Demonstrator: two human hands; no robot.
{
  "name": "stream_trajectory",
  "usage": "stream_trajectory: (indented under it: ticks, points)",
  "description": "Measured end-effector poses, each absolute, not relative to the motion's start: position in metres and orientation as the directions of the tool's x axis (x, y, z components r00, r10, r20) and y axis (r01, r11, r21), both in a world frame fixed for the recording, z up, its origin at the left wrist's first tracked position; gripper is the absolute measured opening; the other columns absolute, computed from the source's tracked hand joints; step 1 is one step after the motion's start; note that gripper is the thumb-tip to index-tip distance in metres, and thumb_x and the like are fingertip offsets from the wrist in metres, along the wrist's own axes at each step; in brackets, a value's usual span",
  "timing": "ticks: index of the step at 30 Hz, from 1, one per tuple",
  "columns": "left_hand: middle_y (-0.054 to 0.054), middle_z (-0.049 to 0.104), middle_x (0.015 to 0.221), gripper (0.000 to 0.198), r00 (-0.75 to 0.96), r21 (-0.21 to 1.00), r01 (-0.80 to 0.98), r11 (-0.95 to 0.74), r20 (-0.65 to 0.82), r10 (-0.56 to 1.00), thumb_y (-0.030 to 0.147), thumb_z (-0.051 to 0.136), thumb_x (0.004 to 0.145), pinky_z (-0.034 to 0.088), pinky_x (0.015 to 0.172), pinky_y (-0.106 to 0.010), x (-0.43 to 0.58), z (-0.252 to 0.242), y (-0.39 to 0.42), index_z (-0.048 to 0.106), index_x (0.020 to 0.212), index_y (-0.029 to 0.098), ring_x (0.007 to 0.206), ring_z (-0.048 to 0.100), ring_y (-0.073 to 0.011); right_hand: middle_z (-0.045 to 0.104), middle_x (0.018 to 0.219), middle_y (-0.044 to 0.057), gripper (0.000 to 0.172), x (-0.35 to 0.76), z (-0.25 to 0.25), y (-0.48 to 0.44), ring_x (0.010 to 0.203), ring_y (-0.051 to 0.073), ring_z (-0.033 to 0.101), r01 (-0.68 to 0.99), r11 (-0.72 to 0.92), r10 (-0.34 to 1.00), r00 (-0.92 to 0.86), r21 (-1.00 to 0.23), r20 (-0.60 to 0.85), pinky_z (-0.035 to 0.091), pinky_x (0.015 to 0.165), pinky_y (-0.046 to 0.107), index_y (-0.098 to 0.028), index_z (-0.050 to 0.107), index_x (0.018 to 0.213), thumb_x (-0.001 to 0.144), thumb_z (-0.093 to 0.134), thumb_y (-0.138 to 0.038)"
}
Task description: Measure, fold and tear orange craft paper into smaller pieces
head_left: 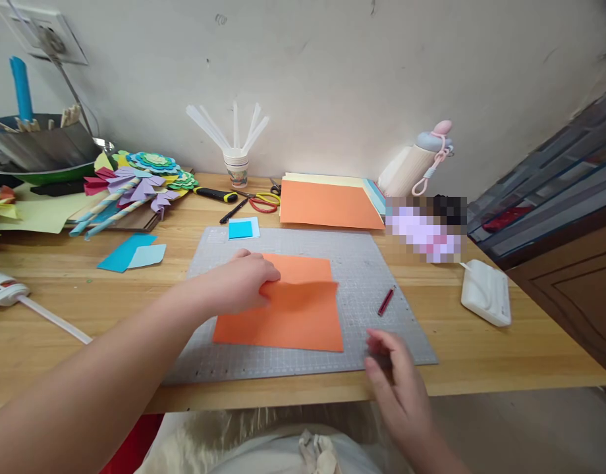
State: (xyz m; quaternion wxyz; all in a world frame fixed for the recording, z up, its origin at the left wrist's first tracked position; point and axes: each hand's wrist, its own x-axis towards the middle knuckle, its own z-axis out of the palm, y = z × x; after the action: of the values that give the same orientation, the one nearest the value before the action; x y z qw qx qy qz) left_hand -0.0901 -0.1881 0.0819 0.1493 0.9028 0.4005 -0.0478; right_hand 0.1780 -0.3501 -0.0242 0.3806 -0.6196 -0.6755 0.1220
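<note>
An orange paper sheet (293,316) lies folded over on the grey cutting mat (362,263). My left hand (244,280) rests on the sheet's left part, fingers pinching the folded edge near the crease. My right hand (396,378) hovers low over the mat's front right corner, fingers loosely spread and slightly blurred, holding nothing. A small red pen (386,301) lies on the mat between my right hand and the sheet.
A stack of orange and pale sheets (330,204) lies behind the mat, with scissors (263,201), a utility knife (215,193) and a cup of straws (236,168). Paper flowers (145,174), blue scraps (128,253), a glue gun (4,289), a bottle (416,164) and a white device (485,293) surround it.
</note>
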Motion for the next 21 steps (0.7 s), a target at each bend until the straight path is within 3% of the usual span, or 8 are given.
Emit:
stream_trajectory:
  ticks: [3, 7, 10, 16, 21]
  points:
    - [0.0, 0.059, 0.071, 0.019, 0.729, 0.155, 0.68, -0.716, -0.039, 0.683, 0.012, 0.044, 0.079, 0.033, 0.094, -0.043, -0.098, 0.103, -0.228, 0.05, 0.066, 0.024, 0.089, 0.055, -0.0212, 0.058, 0.113, 0.011, 0.028, 0.188, -0.016, -0.337, 0.098, 0.021, 0.059, 0.612, 0.087, 0.938, 0.214, -0.786, 0.271, 0.051, 0.079, 0.035, -0.024, 0.049, 0.12, 0.095, 0.044, -0.034]
    - [0.003, 0.066, 0.08, 0.034, 0.767, -0.02, 0.615, -0.788, 0.247, 0.592, 0.006, 0.033, 0.084, 0.025, 0.104, -0.045, -0.127, 0.11, -0.27, 0.057, 0.077, 0.029, 0.103, 0.056, -0.02, 0.055, 0.121, 0.009, 0.025, 0.188, 0.01, -0.295, 0.11, 0.023, 0.053, 0.669, 0.17, 0.959, 0.057, -0.723, 0.279, 0.046, 0.09, 0.04, -0.026, 0.056, 0.113, 0.09, 0.05, -0.035]
    - [0.007, 0.069, 0.102, 0.034, 0.713, -0.087, 0.659, -0.747, 0.389, 0.583, 0.009, 0.04, 0.083, 0.028, 0.102, -0.045, -0.16, 0.097, -0.279, 0.062, 0.086, 0.035, 0.108, 0.056, -0.0216, 0.053, 0.125, 0.009, 0.026, 0.175, 0.026, -0.25, 0.119, 0.025, 0.049, 0.683, 0.223, 0.973, -0.113, -0.695, 0.201, 0.045, 0.092, 0.042, -0.025, 0.058, 0.112, 0.087, 0.052, -0.031]
    - [0.003, 0.068, 0.106, 0.033, 0.542, -0.032, 0.801, -0.598, 0.464, 0.701, 0.011, 0.047, 0.083, 0.034, 0.093, -0.052, -0.207, 0.059, -0.287, 0.066, 0.071, 0.035, 0.105, 0.056, -0.0271, 0.055, 0.125, 0.015, 0.036, 0.126, 0.025, -0.169, 0.108, 0.025, 0.057, 0.64, 0.123, 0.989, -0.139, -0.758, 0.043, 0.043, 0.094, 0.045, -0.017, 0.058, 0.115, 0.08, 0.061, -0.026]
    - [0.009, 0.071, 0.102, 0.03, 0.497, -0.104, 0.813, -0.573, 0.639, 0.588, 0.009, 0.058, 0.084, 0.031, 0.104, -0.043, -0.199, 0.045, -0.325, 0.066, 0.083, 0.038, 0.101, 0.059, -0.0185, 0.053, 0.134, 0.017, 0.063, 0.09, 0.027, -0.134, 0.116, 0.024, 0.055, 0.521, 0.062, 0.972, -0.224, -0.851, -0.066, 0.043, 0.099, 0.04, -0.015, 0.045, 0.136, 0.081, 0.065, -0.041]
